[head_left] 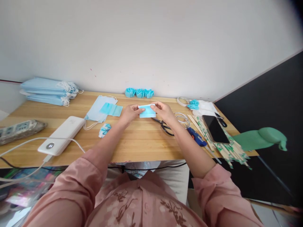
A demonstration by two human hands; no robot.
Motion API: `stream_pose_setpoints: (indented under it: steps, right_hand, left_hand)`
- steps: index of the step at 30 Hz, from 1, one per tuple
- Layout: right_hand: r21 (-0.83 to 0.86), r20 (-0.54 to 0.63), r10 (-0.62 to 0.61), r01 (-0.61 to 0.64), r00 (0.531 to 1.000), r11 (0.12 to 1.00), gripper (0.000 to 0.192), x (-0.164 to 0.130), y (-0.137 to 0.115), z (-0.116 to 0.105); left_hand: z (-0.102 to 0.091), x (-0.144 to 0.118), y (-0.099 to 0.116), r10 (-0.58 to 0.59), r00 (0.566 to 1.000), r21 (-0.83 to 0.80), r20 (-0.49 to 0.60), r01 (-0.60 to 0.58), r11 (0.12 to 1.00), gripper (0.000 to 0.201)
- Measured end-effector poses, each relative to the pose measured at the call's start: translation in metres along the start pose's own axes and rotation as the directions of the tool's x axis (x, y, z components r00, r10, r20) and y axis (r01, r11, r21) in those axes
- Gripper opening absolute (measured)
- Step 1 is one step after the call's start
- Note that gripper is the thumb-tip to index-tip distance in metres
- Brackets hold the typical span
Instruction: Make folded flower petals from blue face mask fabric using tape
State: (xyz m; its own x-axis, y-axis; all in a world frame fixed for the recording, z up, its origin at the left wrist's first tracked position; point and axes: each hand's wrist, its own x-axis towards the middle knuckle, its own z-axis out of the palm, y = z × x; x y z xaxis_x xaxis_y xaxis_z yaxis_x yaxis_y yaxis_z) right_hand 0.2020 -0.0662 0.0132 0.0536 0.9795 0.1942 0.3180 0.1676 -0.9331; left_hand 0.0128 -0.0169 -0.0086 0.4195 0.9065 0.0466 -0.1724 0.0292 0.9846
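We hold a blue mask piece (147, 111) above the table (132, 142) near its far edge, our left hand (131, 112) and right hand (163, 111) each pinching one end, forearms angled inward, scissors (164, 125) just beside.

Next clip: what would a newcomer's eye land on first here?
First the blue piece pinched between the left hand and right hand above the middle of the table. Then the three blue rosettes against the wall behind it, and the mask stack at the far left corner. Scissors lie just under the right hand.
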Motion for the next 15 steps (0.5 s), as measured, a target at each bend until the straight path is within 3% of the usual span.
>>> stream_pose_setpoints:
  steps: [7,9,11,13,15]
  right_hand:
    - [-0.411,-0.126,-0.151,0.086,0.980,0.907,0.028,-0.001,-0.008,0.008]
    - [-0.477,-0.135,-0.190,0.104,0.973,0.873,0.027,-0.003,-0.029,-0.002]
    - [-0.490,-0.178,-0.255,0.140,0.950,0.861,0.031,-0.009,-0.062,-0.026]
    - [-0.462,-0.291,-0.290,0.131,0.912,0.877,0.041,-0.020,-0.101,-0.059]
    - [-0.476,-0.541,-0.317,0.027,0.779,0.879,0.055,-0.032,-0.131,-0.088]
  left_hand:
    - [-0.001,-0.001,0.001,0.003,1.000,0.029,0.017,-0.003,1.000,0.038]
    - [-0.002,0.001,0.000,0.013,1.000,0.016,0.006,-0.013,1.000,0.038]
    - [-0.004,0.003,-0.002,0.014,0.999,-0.006,-0.038,-0.015,1.000,0.037]
    - [-0.005,0.005,-0.004,-0.001,0.996,-0.032,-0.095,-0.002,0.999,0.036]
    - [-0.006,0.007,-0.005,-0.017,0.991,-0.056,-0.135,0.010,0.998,0.036]
